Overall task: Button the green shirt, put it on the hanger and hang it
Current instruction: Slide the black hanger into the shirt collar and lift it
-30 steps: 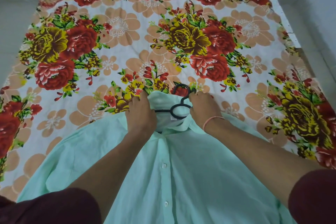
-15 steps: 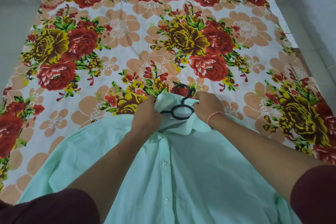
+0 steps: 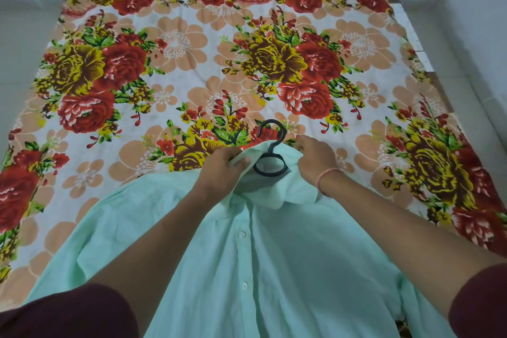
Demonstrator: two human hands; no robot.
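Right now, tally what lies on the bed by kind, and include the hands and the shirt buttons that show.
Green shirt: 1
Black hanger: 1
Shirt buttons showing: 2
Hands: 2 (left hand, right hand, both gripping the collar)
Floral sheet: 1
Total: 7

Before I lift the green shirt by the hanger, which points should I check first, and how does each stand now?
1. Hook of the hanger sticks out of the collar: ok.
2. Left hand and right hand each grip the collar: ok.
3. Buttons on the shirt front fastened: the two visible look ok, the top one cannot tell.
4. Hanger arms inside the shoulders: cannot tell, cloth hides them.
5. Hem lies free on the bedsheet: cannot tell, out of view.
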